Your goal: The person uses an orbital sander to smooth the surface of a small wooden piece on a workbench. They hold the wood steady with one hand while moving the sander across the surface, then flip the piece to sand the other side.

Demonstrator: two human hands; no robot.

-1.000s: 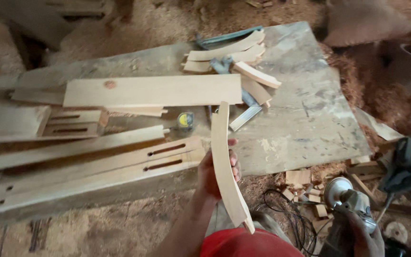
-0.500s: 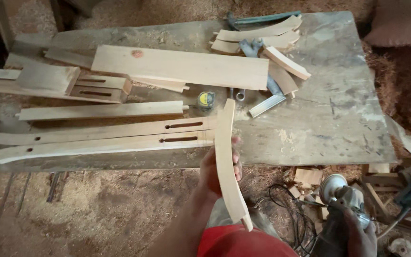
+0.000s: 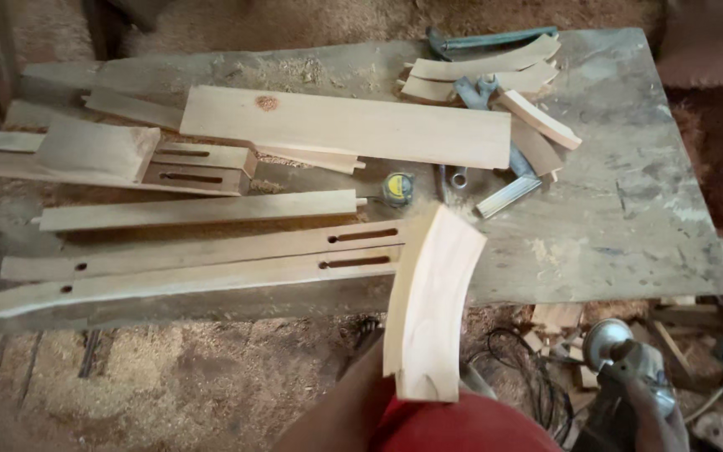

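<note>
Single head-worn view, looking steeply down, fairly near, over workbench (image 3: 629,226) edge, floor partly blurred

Count: 1 held curved wood piece (image 3: 430,305). 2 long slotted rails (image 3: 202,264) on the surface (image 3: 612,226). 1 wide flat board (image 3: 345,125). 1 plain batten (image 3: 198,209). 1 tape measure (image 3: 397,188). 1 angle grinder (image 3: 629,364). Curved offcuts (image 3: 495,71) at the far end: roughly 5, overlapping, exact count unclear.

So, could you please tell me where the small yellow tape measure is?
The tape measure lies mid-table in the head view, just below the wide flat board, beside the metal spanner.
</note>
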